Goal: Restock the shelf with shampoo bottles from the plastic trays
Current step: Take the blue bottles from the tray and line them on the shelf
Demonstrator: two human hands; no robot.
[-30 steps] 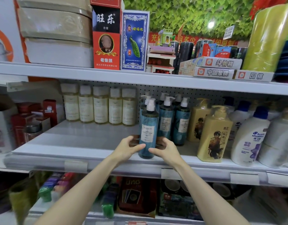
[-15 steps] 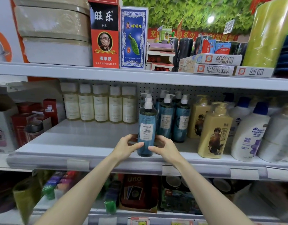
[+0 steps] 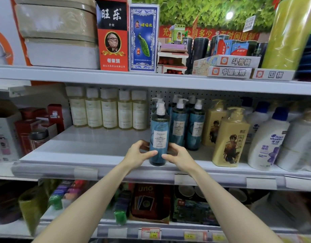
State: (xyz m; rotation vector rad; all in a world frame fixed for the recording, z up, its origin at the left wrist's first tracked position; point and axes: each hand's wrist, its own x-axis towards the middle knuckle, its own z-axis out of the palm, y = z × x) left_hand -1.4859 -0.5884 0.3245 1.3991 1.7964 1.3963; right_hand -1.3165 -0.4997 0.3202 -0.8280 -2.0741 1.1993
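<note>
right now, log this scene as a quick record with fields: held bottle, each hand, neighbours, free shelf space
held item: tall blue pump-top shampoo bottle with white label, upright, base near the front edge of the grey metal middle shelf
left hand: grips the bottle's lower left side
right hand: grips its lower right side
right neighbours: matching blue pump bottles just behind, then yellow pump bottles
left neighbours: row of pale clear white-capped bottles at the back
free space: bare shelf left of the held bottle
</note>
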